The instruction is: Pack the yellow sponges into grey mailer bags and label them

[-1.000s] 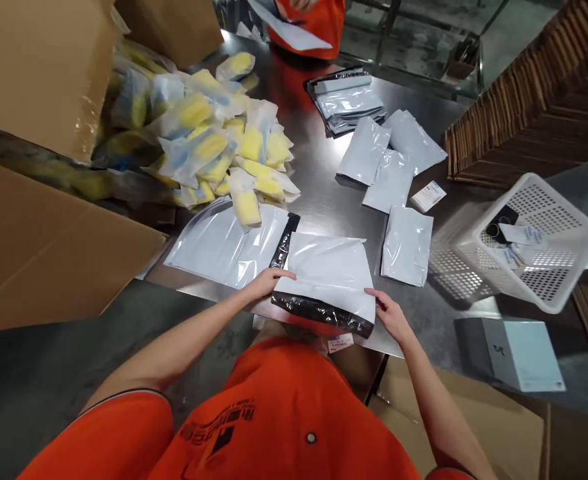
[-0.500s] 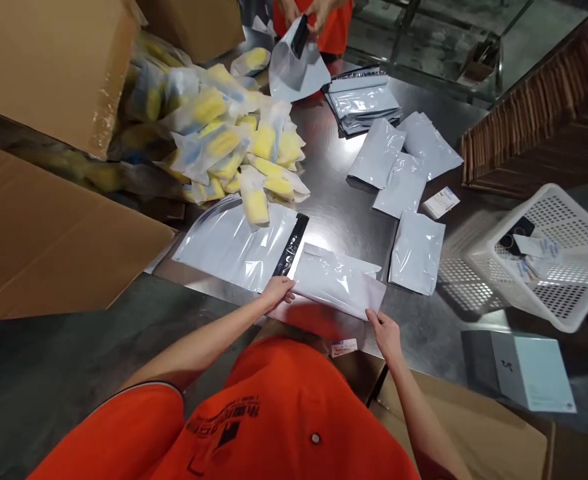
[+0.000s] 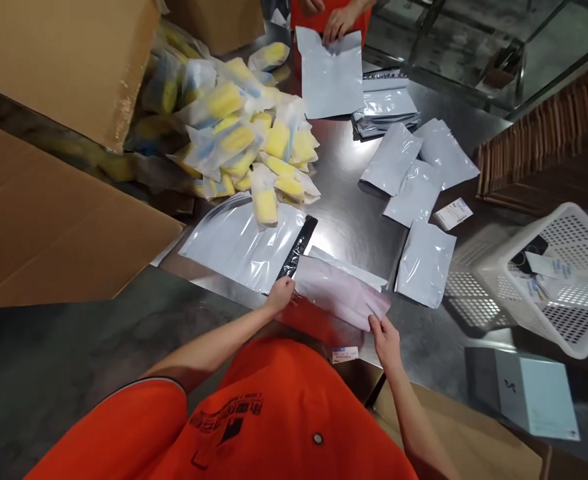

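A folded white plastic mailer (image 3: 341, 290) lies near the table's front edge, its near part lifted and pinkish. My left hand (image 3: 283, 293) pinches its left end, and my right hand (image 3: 384, 333) grips its lower right corner. Left of it, larger flat mailers (image 3: 241, 243) with a black strip lie fanned in a stack. A yellow item in a frosted bag (image 3: 265, 203) rests on that stack's back edge. Several closed white mailers (image 3: 427, 263) lie to the right.
A heap of bagged yellow items (image 3: 229, 127) spills beside open cardboard boxes (image 3: 59, 220) at the left. Across the metal table (image 3: 339, 173), a person's hand (image 3: 341, 25) holds a mailer. At the right stand a white basket (image 3: 494, 273), a pale box (image 3: 549, 393) and stacked cardboard (image 3: 549, 140).
The mailer's near edge between my hands has tilted up and its surface has turned. The other person's mailer has opened out flat. The view has shifted slightly.
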Demonstrator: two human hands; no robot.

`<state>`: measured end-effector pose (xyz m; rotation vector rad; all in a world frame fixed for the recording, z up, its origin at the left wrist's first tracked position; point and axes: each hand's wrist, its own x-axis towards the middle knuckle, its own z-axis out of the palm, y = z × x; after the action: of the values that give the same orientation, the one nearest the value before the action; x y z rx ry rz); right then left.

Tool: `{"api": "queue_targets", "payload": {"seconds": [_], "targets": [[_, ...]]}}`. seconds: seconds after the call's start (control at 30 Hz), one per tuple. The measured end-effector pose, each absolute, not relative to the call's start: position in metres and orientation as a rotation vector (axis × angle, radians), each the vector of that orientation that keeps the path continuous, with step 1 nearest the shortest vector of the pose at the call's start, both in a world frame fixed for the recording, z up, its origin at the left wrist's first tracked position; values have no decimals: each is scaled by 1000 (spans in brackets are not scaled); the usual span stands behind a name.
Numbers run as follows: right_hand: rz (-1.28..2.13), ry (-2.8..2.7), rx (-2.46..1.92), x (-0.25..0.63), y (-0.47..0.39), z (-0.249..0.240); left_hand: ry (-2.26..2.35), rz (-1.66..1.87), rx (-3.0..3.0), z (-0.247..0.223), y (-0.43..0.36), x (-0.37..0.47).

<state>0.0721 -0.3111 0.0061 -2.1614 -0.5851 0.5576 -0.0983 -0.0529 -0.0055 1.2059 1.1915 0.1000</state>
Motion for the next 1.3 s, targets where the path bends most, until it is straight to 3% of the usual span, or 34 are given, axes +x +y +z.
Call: {"api": "queue_targets", "payload": {"seconds": [0.2,0.3,0.4,0.53,0.63,0.7,0.77,0.9,1.13,1.3], "targets": [[678,-404,-2303,68,-312,-14,1185,43,1334,-6,-50,-94],[702,-386,-2315,71,-311,-18,1204,189,1611,2,-54,-101],[699,-391,-2338,72,-308,-18,841,405,2237,6,-64,-103],[826,-425,-2540,76,-309,-9,298,338,2724,-18,-74,-87],[496,-519,-2790,84,-307,11,312,289,2835,-43,-71,-75],[28,-723,-2740,88,-292,29,338,283,2845,-52,-68,-72],[-165,-1048,-2526,88,-260,44,351,295,2839,-53,-67,-72],[128,-1575,-2291,82,-163,49,410,310,2828,-46,-70,-73],[422,-1797,-2616,89,-79,24,577,292,2670,-30,-70,-65],[315,-1846,-2587,93,-89,32,923,391,1645,-5,-59,-43]]}}
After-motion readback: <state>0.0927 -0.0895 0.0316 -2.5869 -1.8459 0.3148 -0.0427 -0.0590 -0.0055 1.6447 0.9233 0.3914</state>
